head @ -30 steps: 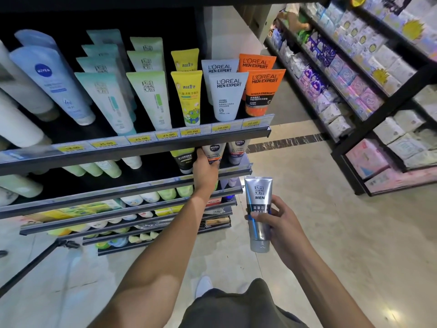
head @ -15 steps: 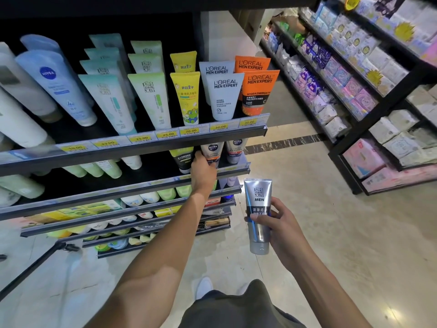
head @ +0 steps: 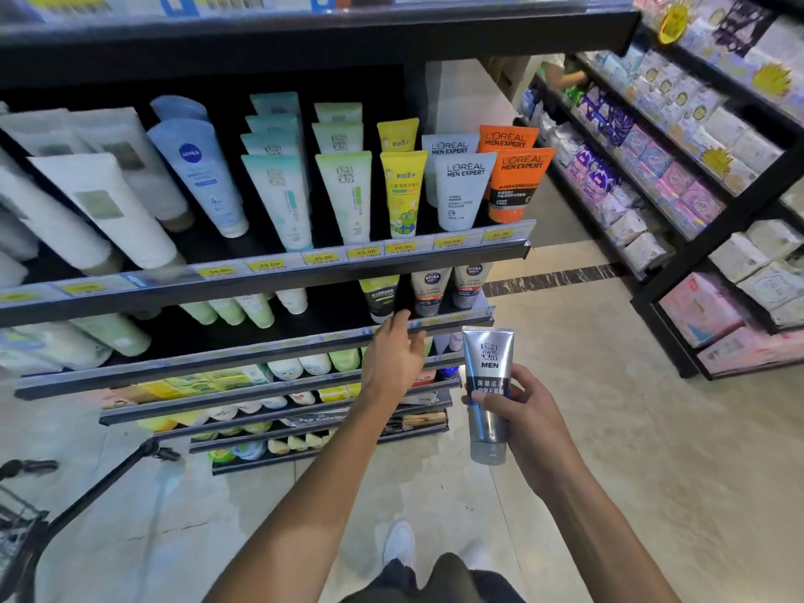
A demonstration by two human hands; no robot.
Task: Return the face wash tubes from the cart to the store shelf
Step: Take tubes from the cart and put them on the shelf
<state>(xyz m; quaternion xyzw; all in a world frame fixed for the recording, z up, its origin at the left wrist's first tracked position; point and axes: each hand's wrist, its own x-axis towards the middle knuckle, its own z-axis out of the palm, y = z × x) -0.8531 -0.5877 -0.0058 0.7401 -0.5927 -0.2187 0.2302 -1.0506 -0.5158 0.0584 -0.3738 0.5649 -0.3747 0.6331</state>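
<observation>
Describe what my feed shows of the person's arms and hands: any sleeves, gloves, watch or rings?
Both forearms are bare as far as the frame shows, with no sleeve edge in view. The left hand and right hand wear no gloves, and no watch, wristband or ring shows. Lower down, dark trousers and a white shoe are visible.

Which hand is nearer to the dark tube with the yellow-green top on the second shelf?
Left. The left hand reaches just below the dark tube with the yellow-green top; the right hand is lower, gripping the silver tube.
</observation>
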